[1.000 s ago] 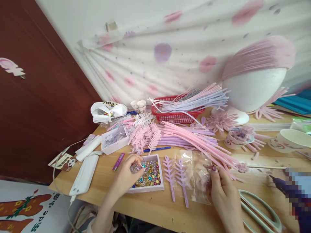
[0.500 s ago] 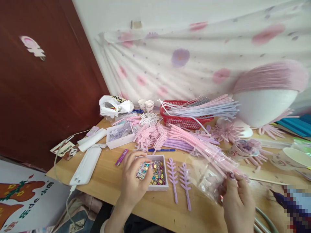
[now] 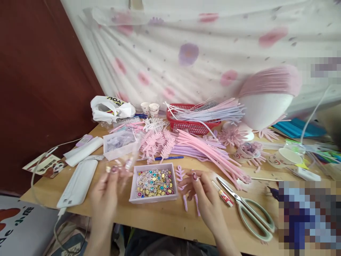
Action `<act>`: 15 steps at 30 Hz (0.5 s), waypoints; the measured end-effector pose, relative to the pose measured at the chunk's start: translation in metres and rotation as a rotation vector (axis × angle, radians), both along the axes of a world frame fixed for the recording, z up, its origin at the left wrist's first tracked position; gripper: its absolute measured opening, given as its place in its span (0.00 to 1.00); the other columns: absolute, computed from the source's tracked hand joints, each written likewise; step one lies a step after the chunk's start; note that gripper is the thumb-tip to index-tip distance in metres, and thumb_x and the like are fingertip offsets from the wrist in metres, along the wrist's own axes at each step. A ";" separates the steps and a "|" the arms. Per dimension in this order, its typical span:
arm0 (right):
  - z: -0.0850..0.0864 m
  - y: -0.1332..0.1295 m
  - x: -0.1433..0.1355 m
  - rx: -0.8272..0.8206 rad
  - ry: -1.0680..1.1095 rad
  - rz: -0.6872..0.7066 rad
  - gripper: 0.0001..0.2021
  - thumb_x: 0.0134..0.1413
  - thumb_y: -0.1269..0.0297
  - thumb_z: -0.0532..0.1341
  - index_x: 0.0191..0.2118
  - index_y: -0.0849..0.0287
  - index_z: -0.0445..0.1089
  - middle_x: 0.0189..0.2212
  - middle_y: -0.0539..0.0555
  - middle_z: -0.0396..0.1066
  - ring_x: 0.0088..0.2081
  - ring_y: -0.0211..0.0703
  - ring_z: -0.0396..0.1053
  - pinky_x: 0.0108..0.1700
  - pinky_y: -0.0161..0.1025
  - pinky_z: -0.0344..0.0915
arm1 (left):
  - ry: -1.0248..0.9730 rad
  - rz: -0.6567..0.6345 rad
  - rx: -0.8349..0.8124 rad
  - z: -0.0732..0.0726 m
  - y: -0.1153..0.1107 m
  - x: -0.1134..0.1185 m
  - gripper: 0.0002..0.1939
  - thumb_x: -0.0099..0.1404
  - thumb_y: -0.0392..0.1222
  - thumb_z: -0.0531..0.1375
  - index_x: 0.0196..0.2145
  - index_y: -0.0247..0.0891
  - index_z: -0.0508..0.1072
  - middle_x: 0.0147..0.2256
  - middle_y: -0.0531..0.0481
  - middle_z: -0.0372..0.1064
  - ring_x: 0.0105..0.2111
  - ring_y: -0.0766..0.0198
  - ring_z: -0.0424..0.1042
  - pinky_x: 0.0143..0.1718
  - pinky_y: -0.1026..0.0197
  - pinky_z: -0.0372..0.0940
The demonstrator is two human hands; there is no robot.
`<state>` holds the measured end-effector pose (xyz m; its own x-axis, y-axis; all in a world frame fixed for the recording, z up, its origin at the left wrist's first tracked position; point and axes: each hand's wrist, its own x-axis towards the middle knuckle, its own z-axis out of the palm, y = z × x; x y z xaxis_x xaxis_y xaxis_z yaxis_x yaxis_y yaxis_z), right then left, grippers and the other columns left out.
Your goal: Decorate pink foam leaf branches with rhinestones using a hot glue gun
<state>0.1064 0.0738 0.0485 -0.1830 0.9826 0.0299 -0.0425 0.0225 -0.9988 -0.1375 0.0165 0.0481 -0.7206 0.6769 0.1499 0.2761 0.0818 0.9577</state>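
Observation:
My left hand (image 3: 105, 190), smeared by motion, is left of a white box (image 3: 153, 200) with its fingers pinched on a clear plastic bag (image 3: 129, 161). The bag is blurred and partly see-through. Beads, gold and coloured gem pieces (image 3: 160, 177) and fine white stems fill the box. On its other side, my right hand (image 3: 205, 199) hangs with loosely parted fingers and nothing visible in them. It partly covers two purple pipe-cleaner sprigs (image 3: 180, 172) lying on the table.
Green-handled scissors (image 3: 242, 204) lie open at right, beside a small red-and-white item (image 3: 226, 198). Behind are pink pipe cleaners (image 3: 207, 153), pink sprigs (image 3: 153, 144), a red basket (image 3: 183, 126) and a foam head (image 3: 266, 106). A white power bank (image 3: 78, 183) with cable lies left.
The clear bag has gone from my right hand to my left, which moved left off the box. My right hand came inward, uncovering the scissors. The view has shifted.

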 end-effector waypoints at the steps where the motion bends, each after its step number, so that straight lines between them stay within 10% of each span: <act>1: -0.003 0.005 0.007 0.022 -0.052 -0.055 0.17 0.64 0.46 0.56 0.41 0.57 0.67 0.32 0.56 0.76 0.26 0.40 0.72 0.26 0.35 0.69 | 0.031 0.093 -0.059 -0.001 -0.004 -0.015 0.19 0.69 0.57 0.55 0.40 0.41 0.77 0.31 0.49 0.79 0.39 0.52 0.78 0.48 0.51 0.71; 5: -0.017 0.018 0.037 0.064 -0.226 -0.226 0.17 0.60 0.48 0.61 0.40 0.58 0.69 0.31 0.56 0.75 0.27 0.42 0.72 0.28 0.38 0.70 | 0.265 0.193 -0.298 -0.012 -0.014 -0.058 0.18 0.69 0.54 0.53 0.42 0.41 0.77 0.43 0.41 0.79 0.50 0.42 0.74 0.55 0.40 0.65; 11: -0.034 0.012 0.051 0.037 -0.392 -0.273 0.16 0.61 0.49 0.59 0.41 0.58 0.69 0.32 0.56 0.75 0.29 0.45 0.73 0.31 0.40 0.70 | 0.430 -0.119 -0.326 -0.051 -0.018 -0.073 0.31 0.65 0.47 0.57 0.63 0.36 0.62 0.64 0.33 0.62 0.65 0.42 0.59 0.65 0.39 0.55; 15: -0.040 0.010 0.042 0.202 -0.640 -0.232 0.13 0.58 0.53 0.61 0.40 0.57 0.72 0.30 0.53 0.72 0.30 0.45 0.69 0.32 0.40 0.67 | 0.546 -0.228 -0.239 -0.046 -0.028 -0.062 0.32 0.64 0.37 0.56 0.65 0.42 0.60 0.66 0.37 0.58 0.67 0.43 0.55 0.66 0.36 0.52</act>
<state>0.1480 0.0840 0.0084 -0.0124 0.9849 0.1725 0.5798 0.1476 -0.8013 -0.2000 -0.0112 0.0021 -0.4167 0.8646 0.2806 0.7550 0.1573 0.6366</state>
